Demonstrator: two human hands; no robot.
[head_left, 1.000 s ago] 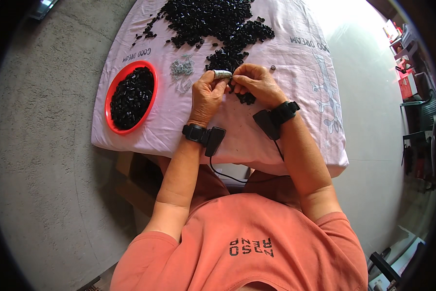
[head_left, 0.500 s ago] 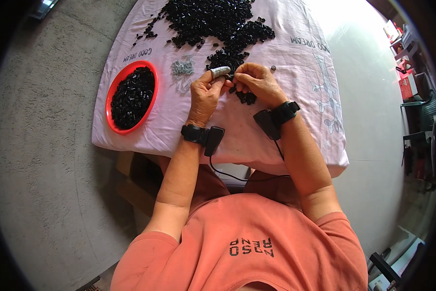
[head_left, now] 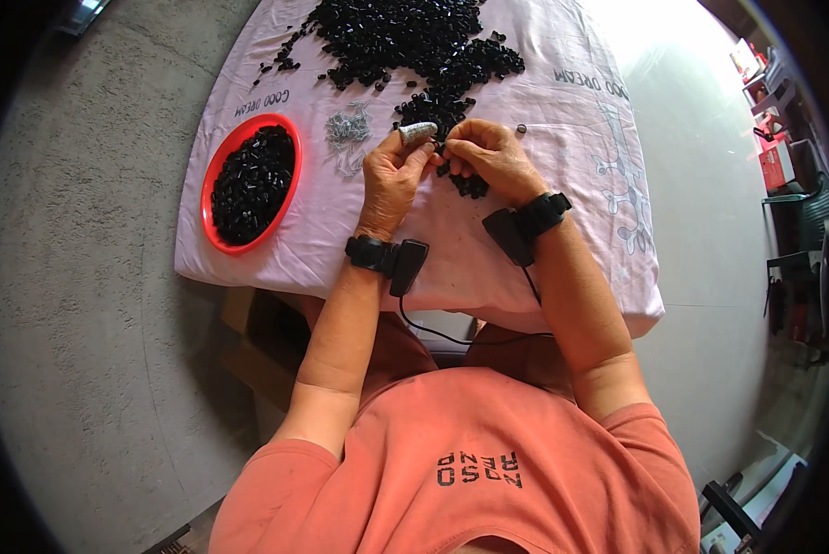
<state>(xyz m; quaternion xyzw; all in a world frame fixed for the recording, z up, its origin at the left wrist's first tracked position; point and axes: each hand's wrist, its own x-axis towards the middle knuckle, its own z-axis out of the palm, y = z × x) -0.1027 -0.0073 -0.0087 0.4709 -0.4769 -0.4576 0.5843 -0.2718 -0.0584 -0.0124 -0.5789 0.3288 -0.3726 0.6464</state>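
Note:
My left hand (head_left: 392, 181) is closed in a pinch, thumb against an index finger wrapped in a pale grey finger cover (head_left: 418, 132). Right beside it, my right hand (head_left: 499, 162) pinches too, its fingertips almost meeting the left ones. What either pinch holds is too small and hidden to make out. Under and beyond the fingers spreads a heap of small glossy black plastic pieces (head_left: 396, 42). Left of my left hand lies a little pile of thin silvery metal pins (head_left: 348, 129). One small dark ring-like piece (head_left: 522, 128) rests apart, near my right hand.
A red oval basin (head_left: 295, 175) full of the same black pieces stands at the table's left. Pink printed cloth (head_left: 562, 166) covers the table. Both wrists wear black straps with boxes, joined by a cable (head_left: 451, 338). Chairs (head_left: 813, 217) and boxes line the far right.
The hands stay almost in place; the fingertips have shifted slightly, and the left wrapped finger has tilted a bit. Nothing else has visibly moved.

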